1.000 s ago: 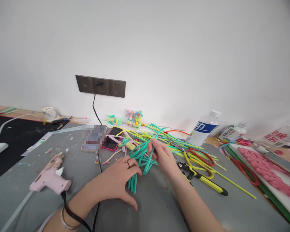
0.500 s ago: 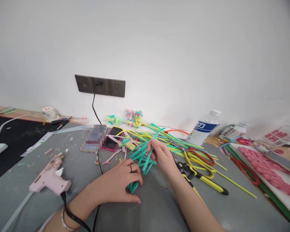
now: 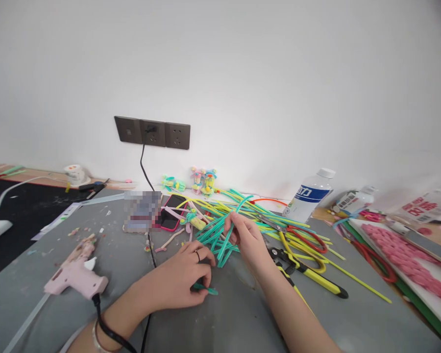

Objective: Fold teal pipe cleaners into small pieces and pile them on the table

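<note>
pinching one thin, fuzzy teal pipe cleaner (image 3: pixel 246 202) in the gathered fingertips of the right hand (image 3: pixel 247 241), slanted and free at the upper end. curling the left hand (image 3: pixel 182 275), dark ring included, low over the flat gray tabletop (image 3: pixel 242 321), with thumb and index finger drawn together on short teal pieces (image 3: pixel 212 291), visible only at the ends; cannot tell how many. between both hands, a crisscrossed heap of bent teal strips (image 3: pixel 213 236), right by the right fingertips. behind and beyond the right hand, a spread of long yellow and teal pipe cleaners (image 3: pixel 262 212), with red-handled metal scissors (image 3: pixel 282 228) on top. beside the right forearm, yellow-and-black-handled pliers (image 3: pixel 316 278). left of the left forearm, a pale pink glue gun (image 3: pixel 77 275). farther back, a pink-edged dark phone (image 3: pixel 172 219) and a blue-labelled clear plastic bottle (image 3: pixel 309 196).
</note>
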The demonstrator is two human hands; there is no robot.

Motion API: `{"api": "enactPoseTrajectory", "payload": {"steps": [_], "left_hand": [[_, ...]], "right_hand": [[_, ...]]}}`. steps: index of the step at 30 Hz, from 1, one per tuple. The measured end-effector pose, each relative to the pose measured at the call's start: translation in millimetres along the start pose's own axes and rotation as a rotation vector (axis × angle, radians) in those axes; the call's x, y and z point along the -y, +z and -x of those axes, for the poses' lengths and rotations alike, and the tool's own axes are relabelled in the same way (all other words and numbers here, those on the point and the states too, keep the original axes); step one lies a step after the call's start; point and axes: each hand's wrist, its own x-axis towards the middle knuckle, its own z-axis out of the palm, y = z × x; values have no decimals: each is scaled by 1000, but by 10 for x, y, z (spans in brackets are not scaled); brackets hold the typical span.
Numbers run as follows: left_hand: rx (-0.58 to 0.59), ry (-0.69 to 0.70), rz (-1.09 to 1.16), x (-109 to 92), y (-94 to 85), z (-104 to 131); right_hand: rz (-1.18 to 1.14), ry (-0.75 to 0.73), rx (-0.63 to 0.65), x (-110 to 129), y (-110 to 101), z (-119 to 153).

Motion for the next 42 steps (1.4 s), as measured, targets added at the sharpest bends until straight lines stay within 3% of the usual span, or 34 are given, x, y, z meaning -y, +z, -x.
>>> {"api": "enactPoseTrajectory", "payload": {"steps": [4, 8, 15, 30, 42], "left_hand": [[-144, 34, 71, -49, -57, -40], [-367, -119, 127, -23, -118, -70], [-639, -233, 294, 122, -95, -89], [-684, -221, 396, 98, -101, -86], [-759, -143, 279, 123, -99, -80]], "right_hand": [[-122, 22, -45, 24, 8, 3], [-249, 28, -61, 74, 18, 6], [-175, 50, 161, 93, 47, 44], [-36, 83, 231, 169, 107, 96], [-26, 85, 238, 155, 115, 101]]}}
